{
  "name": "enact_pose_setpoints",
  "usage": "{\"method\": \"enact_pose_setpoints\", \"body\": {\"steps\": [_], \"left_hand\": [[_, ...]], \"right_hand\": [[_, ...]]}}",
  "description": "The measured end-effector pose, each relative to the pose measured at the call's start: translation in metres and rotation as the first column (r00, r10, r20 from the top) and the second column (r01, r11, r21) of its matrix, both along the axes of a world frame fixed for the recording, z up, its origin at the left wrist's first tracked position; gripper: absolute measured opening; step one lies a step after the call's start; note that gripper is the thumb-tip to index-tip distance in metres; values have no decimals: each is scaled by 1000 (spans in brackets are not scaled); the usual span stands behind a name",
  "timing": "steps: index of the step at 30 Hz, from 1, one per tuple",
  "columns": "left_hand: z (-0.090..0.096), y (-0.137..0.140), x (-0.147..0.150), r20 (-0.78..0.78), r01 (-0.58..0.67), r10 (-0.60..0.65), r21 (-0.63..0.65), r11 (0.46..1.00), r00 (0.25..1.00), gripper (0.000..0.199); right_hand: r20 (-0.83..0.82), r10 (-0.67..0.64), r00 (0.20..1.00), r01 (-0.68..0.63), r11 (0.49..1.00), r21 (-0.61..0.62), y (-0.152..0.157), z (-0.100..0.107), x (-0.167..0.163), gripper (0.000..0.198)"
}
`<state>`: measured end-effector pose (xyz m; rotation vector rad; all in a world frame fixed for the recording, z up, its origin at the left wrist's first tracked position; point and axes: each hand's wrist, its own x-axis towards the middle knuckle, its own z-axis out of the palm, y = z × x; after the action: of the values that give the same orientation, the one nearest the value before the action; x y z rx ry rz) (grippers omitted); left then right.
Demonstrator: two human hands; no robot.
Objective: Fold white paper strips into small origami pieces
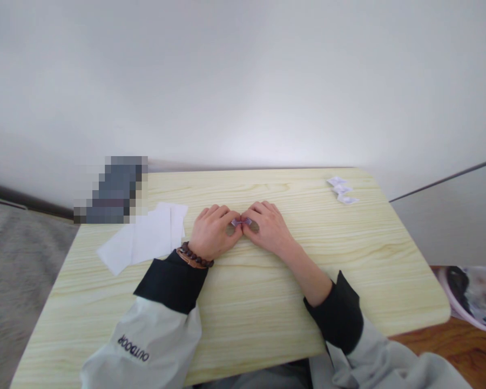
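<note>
Over the middle of the table, a small piece of folded paper (pixel 242 221) is pinched from both sides. My left hand (pixel 215 229), with a dark bead bracelet at the wrist, closes thumb and forefinger on its left part. My right hand (pixel 268 227) grips the right part the same way, the two hands meeting at the fingertips. Most of the paper is hidden by the fingers. Toward the back right lie several small folded white paper shapes (pixel 342 190) with pointed ends, close together. Left of my left hand, flat white paper sheets (pixel 152 235) overlap on the table.
The pale wood-grain table (pixel 251 313) has rounded corners and meets a white wall (pixel 243 86) at the back. A pixelated dark rectangular object (pixel 113 189) is at the back left corner. Beyond the right edge, a basin-like container (pixel 470 297) is on the wooden floor.
</note>
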<state>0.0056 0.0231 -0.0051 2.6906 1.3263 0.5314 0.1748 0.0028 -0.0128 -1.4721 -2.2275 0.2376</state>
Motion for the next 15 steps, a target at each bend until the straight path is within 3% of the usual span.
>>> {"method": "enact_pose_setpoints", "body": {"steps": [15], "left_hand": [[-2,1,1,40,-21,21,-3,1000,999,14]], "right_hand": [[-5,-8,1000,8,1000,4,1,-2,0,11]]}}
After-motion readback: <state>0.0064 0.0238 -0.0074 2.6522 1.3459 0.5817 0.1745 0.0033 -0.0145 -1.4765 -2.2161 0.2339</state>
